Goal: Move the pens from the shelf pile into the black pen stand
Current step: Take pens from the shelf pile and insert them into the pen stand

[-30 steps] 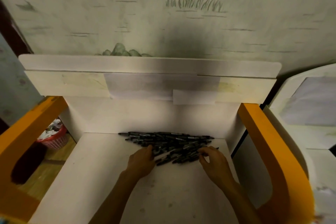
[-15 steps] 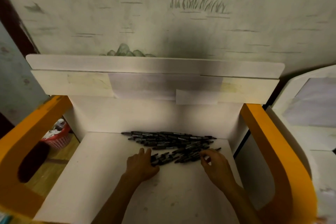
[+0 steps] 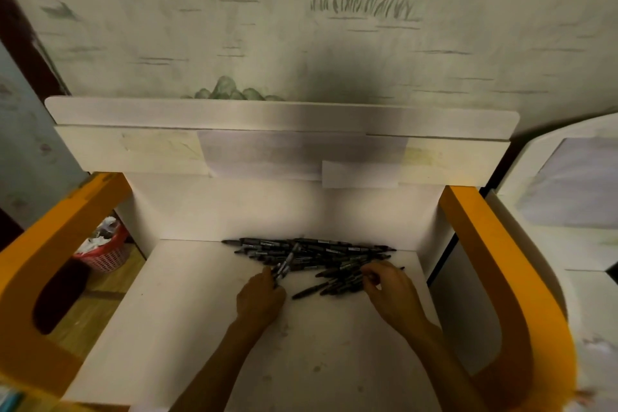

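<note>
a pile of black pens [image 3: 317, 252] is spread along the back of a white shelf [image 3: 200, 328] framed by orange side panels [image 3: 495, 261]. a few pens [image 3: 284, 266] are gripped by the curled fingers of the left hand [image 3: 259, 299] at the pile's near left edge. more pens are pinched by the right hand [image 3: 393, 289] at the near right edge. a red basket [image 3: 107, 256] is seen lower left.

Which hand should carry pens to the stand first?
Probably the left hand: it already grips a few pens, tilted up off the pile. The right hand only fingers pens lying flat. The stand isn't in view.
</note>
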`<state>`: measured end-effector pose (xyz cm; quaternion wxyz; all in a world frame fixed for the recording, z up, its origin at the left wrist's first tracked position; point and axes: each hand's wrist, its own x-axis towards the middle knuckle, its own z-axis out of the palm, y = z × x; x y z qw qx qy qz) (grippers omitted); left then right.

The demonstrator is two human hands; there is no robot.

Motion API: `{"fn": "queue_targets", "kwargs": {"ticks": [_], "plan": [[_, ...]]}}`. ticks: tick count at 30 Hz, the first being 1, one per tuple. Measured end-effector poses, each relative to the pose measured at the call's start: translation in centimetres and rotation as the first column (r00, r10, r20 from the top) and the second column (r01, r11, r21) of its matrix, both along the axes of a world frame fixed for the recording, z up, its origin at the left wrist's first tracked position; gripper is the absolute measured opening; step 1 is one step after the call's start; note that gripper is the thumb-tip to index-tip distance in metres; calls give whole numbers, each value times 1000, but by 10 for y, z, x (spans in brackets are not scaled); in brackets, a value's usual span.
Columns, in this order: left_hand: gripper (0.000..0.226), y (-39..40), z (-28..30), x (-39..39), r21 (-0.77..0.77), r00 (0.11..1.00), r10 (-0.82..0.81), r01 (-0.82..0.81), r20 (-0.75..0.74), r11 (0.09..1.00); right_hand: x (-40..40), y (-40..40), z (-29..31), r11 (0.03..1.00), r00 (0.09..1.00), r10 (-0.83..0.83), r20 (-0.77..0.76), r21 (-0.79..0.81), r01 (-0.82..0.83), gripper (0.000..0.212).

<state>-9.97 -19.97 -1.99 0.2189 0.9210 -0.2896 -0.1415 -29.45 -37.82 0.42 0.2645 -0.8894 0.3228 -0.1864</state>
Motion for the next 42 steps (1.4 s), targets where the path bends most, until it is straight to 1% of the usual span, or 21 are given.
{"fn": "queue_targets", "kwargs": {"ticks": [2,4,6,9,11,14,17,21,23,26,28,31,33,38,42], "plan": [[23,-4,2,-6,-136,994,101,-106,-47,985,0,-1,2,1000,1000,-4,4,-6,4,19],[19,-12,4,-10,-182,996,74,-83,-57,980,-1,-3,4,1000,1000,-10,-2,-13,10,19],[27,-21,8,-14,-185,999,-2,-7,-52,983,-3,-4,6,1000,1000,-11,-9,-22,10,20],[37,-31,9,-18,-66,990,-138,138,5,988,-3,-4,7,999,1000,-14,-13,-29,13,19],[40,-33,5,-19,4,976,-215,215,18,977,-2,-3,7,999,1000,-20,-18,-27,19,20],[40,-30,-3,-15,31,957,-288,287,27,957,0,-1,5,1000,1000,-9,-17,-20,8,21],[35,-22,-5,-8,83,942,-332,327,52,941,2,2,5,1000,1000,-2,-20,-12,2,20],[27,6,-10,7,73,960,-278,277,12,958,4,3,3,1000,1000,-11,-11,11,11,21],[26,22,-11,17,141,956,-291,285,26,948,5,4,0,1000,1000,-3,-10,12,3,22],[36,38,-5,24,254,939,-335,306,82,918,7,7,-4,1000,1000,7,-19,7,-7,23],[37,40,-2,26,287,934,-339,296,113,911,10,9,-4,1000,1000,15,-22,4,-15,23],[33,34,-3,25,310,946,-294,241,137,919,14,13,-2,1000,999,26,-21,4,-26,23],[31,28,-5,22,291,959,-248,200,137,936,16,16,0,1000,999,30,-28,9,-29,24],[21,30,-7,20,184,984,-134,111,117,977,18,18,2,1000,998,24,-51,15,-23,24],[28,34,-10,20,120,983,-50,29,176,992,24,20,5,999,998,11,-55,34,-9,26]]}}
